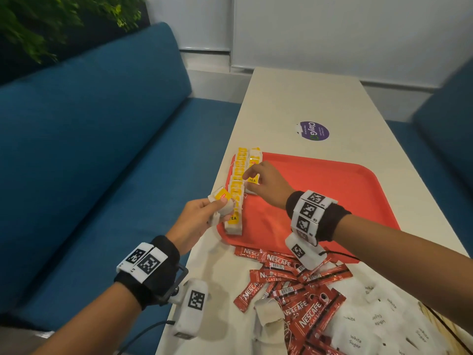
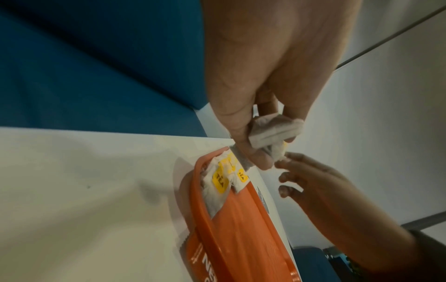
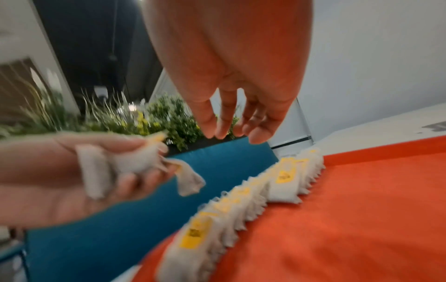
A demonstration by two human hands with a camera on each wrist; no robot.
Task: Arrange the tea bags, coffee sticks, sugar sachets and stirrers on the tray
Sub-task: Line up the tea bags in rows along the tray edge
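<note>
A red tray (image 1: 320, 190) lies on the white table. Tea bags with yellow tags stand in a long row (image 1: 236, 185) along the tray's left edge, and a shorter second row (image 1: 254, 160) runs beside it. My left hand (image 1: 220, 203) grips a small bunch of tea bags (image 2: 272, 129) just left of the tray. My right hand (image 1: 249, 175) hovers over the second row, fingers relaxed and empty in the right wrist view (image 3: 231, 131). Red coffee sticks (image 1: 294, 285), white sugar sachets (image 1: 371, 326) and wooden stirrers (image 1: 432, 319) lie on the table in front of the tray.
One loose tea bag (image 1: 268, 313) rests on the coffee pile. A purple sticker (image 1: 314, 131) marks the table beyond the tray. A blue bench (image 1: 102, 162) runs along the table's left edge, with plants (image 1: 51, 21) behind it.
</note>
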